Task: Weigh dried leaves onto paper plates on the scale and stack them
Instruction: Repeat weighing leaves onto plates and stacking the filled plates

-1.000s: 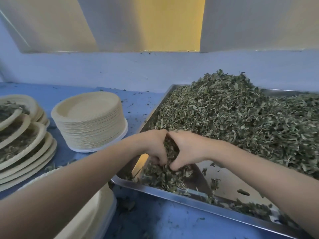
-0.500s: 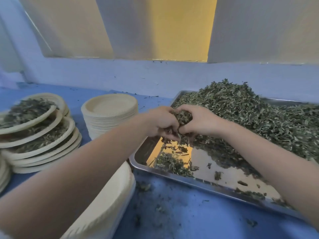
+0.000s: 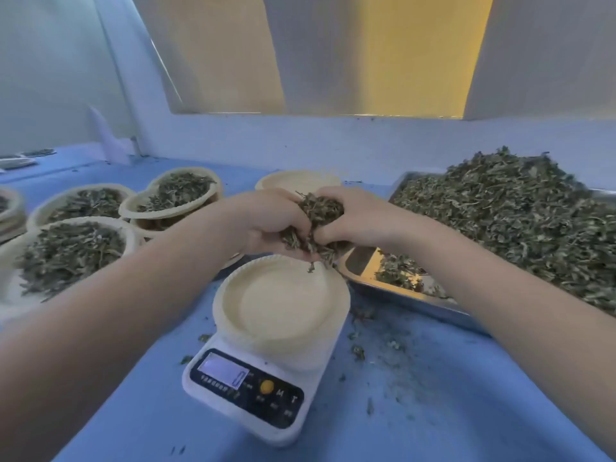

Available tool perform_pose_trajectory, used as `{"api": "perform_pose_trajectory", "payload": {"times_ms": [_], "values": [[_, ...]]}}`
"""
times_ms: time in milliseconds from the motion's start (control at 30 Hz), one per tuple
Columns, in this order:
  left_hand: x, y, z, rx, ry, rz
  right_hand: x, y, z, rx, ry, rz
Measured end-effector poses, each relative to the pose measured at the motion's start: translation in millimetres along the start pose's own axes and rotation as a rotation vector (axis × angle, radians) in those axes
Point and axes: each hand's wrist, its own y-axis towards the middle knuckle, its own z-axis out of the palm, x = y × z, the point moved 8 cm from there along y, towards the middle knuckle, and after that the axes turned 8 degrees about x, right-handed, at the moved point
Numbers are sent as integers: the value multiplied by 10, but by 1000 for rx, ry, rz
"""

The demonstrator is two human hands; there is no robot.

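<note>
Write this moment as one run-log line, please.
both hands cup dried leaves | above empty paper plate on scale | nothing dropped yet

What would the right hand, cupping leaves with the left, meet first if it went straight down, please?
Probably the empty paper plate on the scale; the right hand seems above its far rim, though depth is unclear.

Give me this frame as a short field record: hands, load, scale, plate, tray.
left hand: cupped round dried leaves
right hand: same grip, same clump
dried leaves: held above far rim of the plate
scale: on blue table, display unreadable
paper plate: on scale, empty
metal tray: right, heaped with leaves
filled plates: left, overlapping
</note>
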Motion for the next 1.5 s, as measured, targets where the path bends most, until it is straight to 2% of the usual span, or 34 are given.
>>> {"api": "perform_pose_trajectory", "payload": {"times_ms": [67, 233, 467, 700, 967, 1333, 1400, 1500], "values": [[143, -182, -129, -9, 24, -44, 45, 61, 254, 95, -11, 6], [371, -451, -302, 23, 243, -218, -13, 60, 517, 347, -265, 100], [136, -557, -563, -85, 338, -175, 74, 40, 298, 311, -311, 88], [244, -445, -534, -132, 483, -40, 71, 89, 395, 215, -347, 7], [301, -418, -579, -244, 523, 106, 100, 109, 406, 94, -312, -85], [240, -389, -613, -278, 514, 176, 51, 69, 356, 77, -294, -101], [241, -373, -603, -290, 507, 186, 35, 73, 370, 73, -335, -93], [262, -349, -612, -341, 489, 191, 71, 105, 496, 95, -576, -96]]}}
